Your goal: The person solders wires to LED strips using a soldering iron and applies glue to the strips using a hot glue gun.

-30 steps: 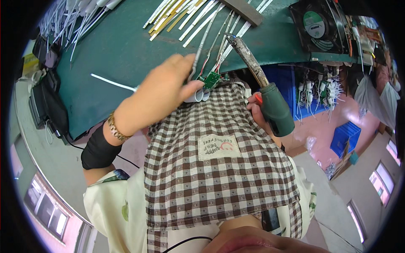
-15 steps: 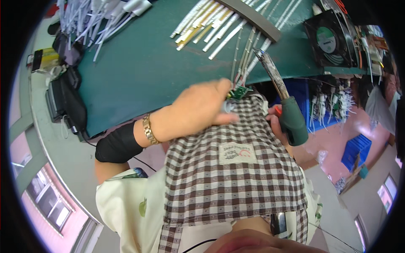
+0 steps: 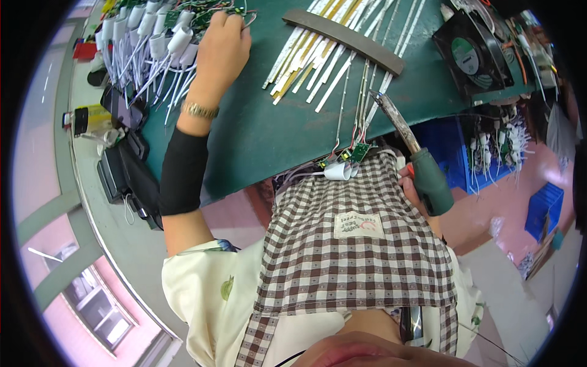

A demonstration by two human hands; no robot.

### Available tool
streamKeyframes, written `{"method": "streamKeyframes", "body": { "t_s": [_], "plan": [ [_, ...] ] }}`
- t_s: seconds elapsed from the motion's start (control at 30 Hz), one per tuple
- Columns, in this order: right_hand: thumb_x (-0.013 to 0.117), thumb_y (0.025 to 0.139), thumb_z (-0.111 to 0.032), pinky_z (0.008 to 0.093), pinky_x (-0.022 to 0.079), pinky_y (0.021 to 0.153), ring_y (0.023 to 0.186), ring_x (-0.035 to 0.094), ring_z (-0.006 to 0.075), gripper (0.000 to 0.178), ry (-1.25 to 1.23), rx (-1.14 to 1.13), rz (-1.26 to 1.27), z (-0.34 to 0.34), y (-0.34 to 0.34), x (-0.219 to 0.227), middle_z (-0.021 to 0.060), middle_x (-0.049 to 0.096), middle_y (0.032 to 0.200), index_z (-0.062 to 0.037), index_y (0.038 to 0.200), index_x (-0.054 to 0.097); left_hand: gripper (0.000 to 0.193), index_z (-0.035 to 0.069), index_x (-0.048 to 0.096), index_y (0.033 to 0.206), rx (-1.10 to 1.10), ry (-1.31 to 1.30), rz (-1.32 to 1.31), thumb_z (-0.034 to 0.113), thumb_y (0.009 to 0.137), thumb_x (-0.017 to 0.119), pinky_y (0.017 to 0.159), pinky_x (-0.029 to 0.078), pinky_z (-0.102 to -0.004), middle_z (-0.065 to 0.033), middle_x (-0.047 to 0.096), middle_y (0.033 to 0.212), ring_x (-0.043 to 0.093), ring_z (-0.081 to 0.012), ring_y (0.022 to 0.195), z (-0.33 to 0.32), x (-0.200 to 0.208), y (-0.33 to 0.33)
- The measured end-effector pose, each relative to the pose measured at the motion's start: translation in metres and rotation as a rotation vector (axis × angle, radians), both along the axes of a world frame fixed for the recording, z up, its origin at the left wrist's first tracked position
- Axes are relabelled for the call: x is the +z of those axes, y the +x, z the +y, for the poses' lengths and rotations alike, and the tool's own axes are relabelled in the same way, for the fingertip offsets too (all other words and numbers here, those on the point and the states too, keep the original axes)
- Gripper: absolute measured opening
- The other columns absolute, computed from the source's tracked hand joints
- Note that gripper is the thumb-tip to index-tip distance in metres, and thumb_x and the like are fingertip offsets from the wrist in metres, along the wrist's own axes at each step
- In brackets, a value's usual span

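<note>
Your iron (image 3: 429,180) is the biggest tool in play, and it deserves treating as hot: your right hand (image 3: 408,183) looks closed round its green handle, the thumb out of sight, with the tip pointing up and inward above the near edge of the bench (image 3: 263,131). That tip sits close to the strips (image 3: 330,92), so hold it steady and angle it clear of them while you look elsewhere. Your left hand (image 3: 225,49) is at the heap (image 3: 147,27) toward the bench's left edge, fingers bunched narrow beside some green boards there — I cannot tell whether they pinch anything. A light pinch should suit that spot, since the cords look tangled. The white cups (image 3: 336,171) and wired boards (image 3: 361,151) rest at the near edge, against your apron (image 3: 342,263); lean gently, as a nudge there could tug the thin wires (image 3: 335,147). As for the room, a pink floor shows beyond the bench's right end, with a blue bin (image 3: 452,144) of white parts below the near edge and a smaller blue crate (image 3: 542,210) farther off. On the green top, a black fan (image 3: 471,55) stands toward the right end, and a grey bar (image 3: 342,40) lies slantwise across the strips — a handy weight, by the look of it.
</note>
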State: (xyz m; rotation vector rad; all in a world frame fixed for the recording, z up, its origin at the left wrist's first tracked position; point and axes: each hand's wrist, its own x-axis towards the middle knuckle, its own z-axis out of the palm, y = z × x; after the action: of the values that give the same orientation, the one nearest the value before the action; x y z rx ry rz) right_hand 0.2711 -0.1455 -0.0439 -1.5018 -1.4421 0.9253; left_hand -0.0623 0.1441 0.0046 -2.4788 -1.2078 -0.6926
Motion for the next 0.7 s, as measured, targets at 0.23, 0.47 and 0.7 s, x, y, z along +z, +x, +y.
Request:
{"method": "streamKeyframes", "body": {
  "t_s": [0.23, 0.47, 0.7],
  "plan": [
    [0.077, 0.068, -0.019, 0.0339, 0.054, 0.067, 0.076, 0.067, 0.0228, 0.032, -0.023, -0.012, -0.496, 0.004, 0.0, -0.02, 0.0046, 0.07, 0.092, -0.0127, 0.099, 0.07, 0.014, 0.003, 0.056, 0.088, -0.013, -0.615, -0.14, 0.01, 0.086, 0.067, 0.059, 0.045, -0.0359, -0.0135, 0.057, 0.077, 0.056, -0.0277, 0.066, -0.112, 0.027, 0.034],
    [0.062, 0.073, 0.007, 0.0248, 0.054, 0.061, 0.066, 0.066, 0.0113, 0.024, -0.174, -0.012, -0.267, 0.01, -0.009, -0.007, 0.0019, 0.066, 0.077, -0.0079, 0.093, 0.062, 0.009, -0.001, 0.061, 0.095, -0.017, -0.646, -0.403, 0.004, 0.087, 0.063, 0.067, 0.048, -0.0324, -0.0133, 0.062, 0.083, 0.06, -0.0247, 0.07, -0.136, 0.0, 0.047],
    [0.068, 0.073, -0.004, 0.0291, 0.054, 0.066, 0.073, 0.066, 0.0172, 0.032, -0.013, 0.036, -0.306, 0.0, -0.005, -0.029, 0.006, 0.068, 0.09, -0.0073, 0.104, 0.064, 0.009, 0.0, 0.062, 0.087, 0.083, -0.642, -0.48, 0.0, 0.079, 0.066, 0.07, 0.049, -0.0391, -0.0148, 0.063, 0.083, 0.062, -0.032, 0.078, -0.14, 0.001, 0.062]
  ]
}}
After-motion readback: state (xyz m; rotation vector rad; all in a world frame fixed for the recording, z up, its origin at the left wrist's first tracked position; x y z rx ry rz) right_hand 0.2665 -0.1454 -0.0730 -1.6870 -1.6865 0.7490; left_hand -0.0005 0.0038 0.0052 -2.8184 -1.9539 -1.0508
